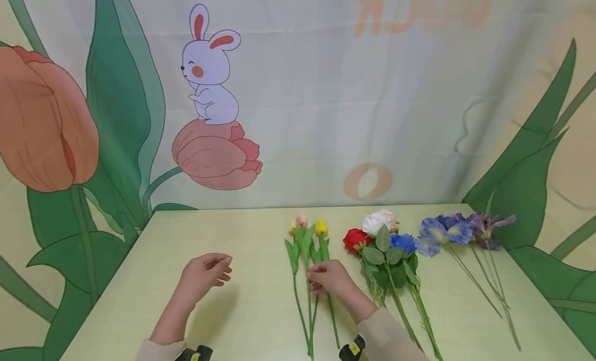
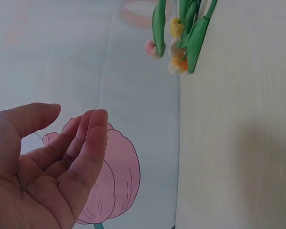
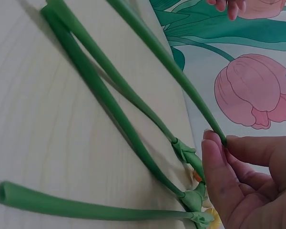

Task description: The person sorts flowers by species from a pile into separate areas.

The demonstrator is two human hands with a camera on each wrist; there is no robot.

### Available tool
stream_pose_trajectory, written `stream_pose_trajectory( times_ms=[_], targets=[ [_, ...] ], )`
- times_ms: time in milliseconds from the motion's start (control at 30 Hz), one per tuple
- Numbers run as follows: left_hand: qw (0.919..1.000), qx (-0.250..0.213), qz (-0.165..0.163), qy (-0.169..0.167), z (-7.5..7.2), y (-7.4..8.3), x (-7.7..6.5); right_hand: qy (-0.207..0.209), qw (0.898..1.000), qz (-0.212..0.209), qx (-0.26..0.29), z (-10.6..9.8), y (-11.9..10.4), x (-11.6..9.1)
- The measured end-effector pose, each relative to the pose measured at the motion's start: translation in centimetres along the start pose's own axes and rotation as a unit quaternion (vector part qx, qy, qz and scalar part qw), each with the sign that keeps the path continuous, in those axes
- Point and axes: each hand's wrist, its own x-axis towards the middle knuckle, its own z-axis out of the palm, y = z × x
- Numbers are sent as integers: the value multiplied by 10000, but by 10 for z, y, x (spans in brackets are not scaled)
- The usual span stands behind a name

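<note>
My right hand (image 1: pixel 331 278) pinches the green stem (image 3: pixel 176 76) of an artificial tulip between thumb and fingertips. That stem is raised above the other tulip stems, and its flower appears to be the pink tulip head (image 1: pixel 301 220). Beside it lie several more tulips, among them a yellow tulip (image 1: pixel 321 228), with stems toward the near edge. My left hand (image 1: pixel 205 277) hovers over the left part of the table, its fingers relaxed and slightly bent, holding nothing. In the left wrist view its palm and fingers (image 2: pixel 88 152) are in plain sight.
Right of the tulips lie a red rose (image 1: pixel 356 240), a white rose (image 1: pixel 379 223) and a blue rose (image 1: pixel 403 243) with leafy stems. Blue and purple irises (image 1: pixel 444 230) lie farther right. A printed cloth (image 1: pixel 302 118) hangs behind the pale table (image 1: pixel 153 262).
</note>
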Motion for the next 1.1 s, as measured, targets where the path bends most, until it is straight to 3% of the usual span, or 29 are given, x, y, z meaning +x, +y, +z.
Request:
stream_pose_trajectory(
  times_ms=[833, 967, 1100],
  targets=[
    [9999, 26, -81, -72, 1, -4, 1, -200, 9990, 196, -353, 6, 12, 7],
    [9999, 80, -68, -95, 0, -4, 2, -139, 9990, 73, -418, 2, 8, 4],
    [9997, 195, 21, -147, -6, -3, 2, 70, 9964, -181, -823, -9, -1, -4]
  ],
)
